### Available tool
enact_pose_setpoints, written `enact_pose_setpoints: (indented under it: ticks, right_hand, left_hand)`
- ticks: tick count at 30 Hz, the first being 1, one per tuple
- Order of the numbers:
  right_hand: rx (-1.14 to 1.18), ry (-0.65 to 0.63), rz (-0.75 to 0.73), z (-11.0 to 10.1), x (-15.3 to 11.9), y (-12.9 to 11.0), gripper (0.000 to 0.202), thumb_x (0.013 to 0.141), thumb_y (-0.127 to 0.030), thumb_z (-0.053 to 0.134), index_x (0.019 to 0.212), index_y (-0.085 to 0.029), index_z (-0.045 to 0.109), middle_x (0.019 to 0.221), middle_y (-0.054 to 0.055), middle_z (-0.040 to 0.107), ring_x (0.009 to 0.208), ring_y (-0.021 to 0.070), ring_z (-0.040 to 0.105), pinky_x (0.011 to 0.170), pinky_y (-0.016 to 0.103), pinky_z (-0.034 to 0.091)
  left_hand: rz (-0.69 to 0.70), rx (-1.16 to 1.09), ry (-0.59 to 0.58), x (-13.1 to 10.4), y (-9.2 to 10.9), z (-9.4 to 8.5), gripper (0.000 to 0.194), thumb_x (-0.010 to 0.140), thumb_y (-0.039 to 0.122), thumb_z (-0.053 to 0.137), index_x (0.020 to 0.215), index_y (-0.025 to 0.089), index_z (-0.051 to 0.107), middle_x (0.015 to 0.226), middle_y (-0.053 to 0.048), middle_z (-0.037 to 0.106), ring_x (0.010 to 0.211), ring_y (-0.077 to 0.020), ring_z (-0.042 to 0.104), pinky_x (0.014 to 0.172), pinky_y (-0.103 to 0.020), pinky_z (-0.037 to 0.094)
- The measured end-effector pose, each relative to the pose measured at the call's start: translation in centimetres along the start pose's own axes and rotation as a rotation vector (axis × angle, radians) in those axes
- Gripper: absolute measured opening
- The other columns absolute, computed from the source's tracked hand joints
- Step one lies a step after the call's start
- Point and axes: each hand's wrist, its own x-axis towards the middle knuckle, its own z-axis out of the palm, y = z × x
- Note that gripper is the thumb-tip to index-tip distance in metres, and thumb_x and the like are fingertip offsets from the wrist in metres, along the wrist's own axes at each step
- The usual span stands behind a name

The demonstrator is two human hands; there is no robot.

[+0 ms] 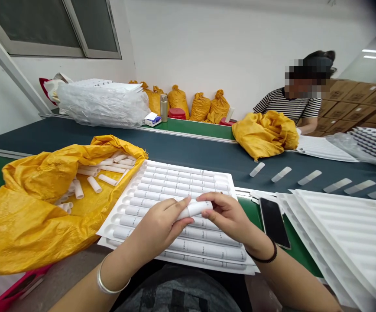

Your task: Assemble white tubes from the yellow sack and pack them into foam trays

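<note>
My left hand (163, 223) is closed around the left end of a white plastic tube (194, 209). The fingers of my right hand (228, 214) pinch its right end, and a seam rings the tube between them. Both hands are over a white ribbed tray (113, 219), where rows of similar white tubes (171, 190) with small dark print lie in the grooves. To the left, a yellow woven sack (28, 208) gapes open, showing loose white tubes (93, 184) inside.
A phone (275, 222) and stacked white trays (347, 242) lie at right. Several translucent tubes (281, 174) sit on the dark belt (188, 149). Across it are a wrapped stack (100, 104), a metal bottle (163, 108), another yellow sack (266, 134) and a person in a striped shirt (293, 106).
</note>
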Motion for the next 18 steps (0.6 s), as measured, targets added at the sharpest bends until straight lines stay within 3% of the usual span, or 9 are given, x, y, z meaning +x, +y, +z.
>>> enact_pose_setpoints:
  ticks: [2,4,6,8,11,13,16,18]
  right_hand:
    - [-0.009,-0.025,-0.032,0.5,-0.5,0.0,0.026,0.089,-0.034,0.058,0.111,-0.02,0.062,0.095,0.007,0.068,0.073,0.0147,0.061,0.065,0.026,0.05]
    - [-0.119,-0.13,-0.084,1.1,-0.7,0.5,0.026,0.088,-0.034,0.06,0.111,-0.02,0.062,0.095,0.007,0.068,0.08,0.0167,0.063,0.072,0.029,0.051]
    - [-0.355,-0.215,-0.166,1.6,-0.4,1.8,0.022,0.086,-0.032,0.062,0.103,-0.019,0.065,0.093,0.009,0.066,0.084,0.02,0.062,0.075,0.032,0.051]
    - [-0.573,-0.166,-0.218,0.9,0.7,4.0,0.017,0.083,-0.029,0.062,0.096,-0.018,0.066,0.088,0.01,0.063,0.081,0.0218,0.06,0.072,0.034,0.05]
    - [-0.726,0.156,-0.023,-3.1,3.6,8.5,0.024,0.082,-0.03,0.059,0.101,-0.016,0.063,0.09,0.01,0.064,0.082,0.022,0.06,0.075,0.034,0.05]
    - [-0.856,0.426,0.362,-7.1,5.5,11.5,0.031,0.085,-0.033,0.053,0.109,-0.016,0.061,0.103,0.012,0.064,0.094,0.0223,0.06,0.084,0.032,0.047]
    - [-0.885,0.466,0.642,-12.2,7.0,15.4,0.035,0.085,-0.03,0.049,0.105,-0.005,0.062,0.096,0.02,0.066,0.091,0.0274,0.062,0.079,0.035,0.047]
    - [-0.867,0.392,0.74,-13.9,7.1,17.4,0.031,0.08,-0.028,0.055,0.097,-0.003,0.065,0.088,0.02,0.068,0.083,0.0266,0.064,0.073,0.032,0.048]
  left_hand:
    - [-0.01,-0.009,-0.046,-0.5,0.3,0.5,0.046,0.092,0.028,0.052,0.137,0.024,0.043,0.079,-0.004,0.062,0.07,-0.0173,0.06,0.064,-0.027,0.049]
    - [-0.026,-0.024,-0.123,-1.2,0.4,0.9,0.052,0.091,0.028,0.052,0.141,0.027,0.036,0.085,-0.005,0.064,0.074,-0.0185,0.062,0.067,-0.028,0.052]
    - [-0.051,-0.026,-0.233,-1.7,-0.1,0.7,0.066,0.089,0.03,0.056,0.146,0.03,0.024,0.107,-0.008,0.065,0.094,-0.0221,0.063,0.079,-0.032,0.053]
    - [-0.109,0.028,-0.286,-1.9,-1.7,-0.4,0.076,0.085,0.035,0.06,0.148,0.031,0.017,0.131,-0.01,0.054,0.115,-0.0264,0.056,0.093,-0.036,0.049]
    - [-0.294,0.237,-0.17,-1.6,-6.8,-4.1,0.065,0.088,0.038,0.051,0.146,0.025,0.026,0.143,-0.011,0.043,0.129,-0.0313,0.042,0.106,-0.043,0.037]
    - [-0.455,0.446,-0.121,-1.6,-11.7,-6.9,0.05,0.091,0.029,0.041,0.14,0.017,0.037,0.141,-0.015,0.042,0.131,-0.0354,0.038,0.108,-0.05,0.029]
    - [-0.817,0.595,-0.314,-2.3,-19.0,-9.7,0.047,0.083,0.015,0.04,0.129,0.009,0.046,0.137,-0.024,0.041,0.121,-0.0441,0.044,0.098,-0.059,0.033]
    - [-0.896,0.585,-0.382,-3.3,-22.2,-10.1,0.045,0.076,0.015,0.049,0.12,0.005,0.052,0.13,-0.028,0.046,0.112,-0.0467,0.05,0.09,-0.062,0.037]
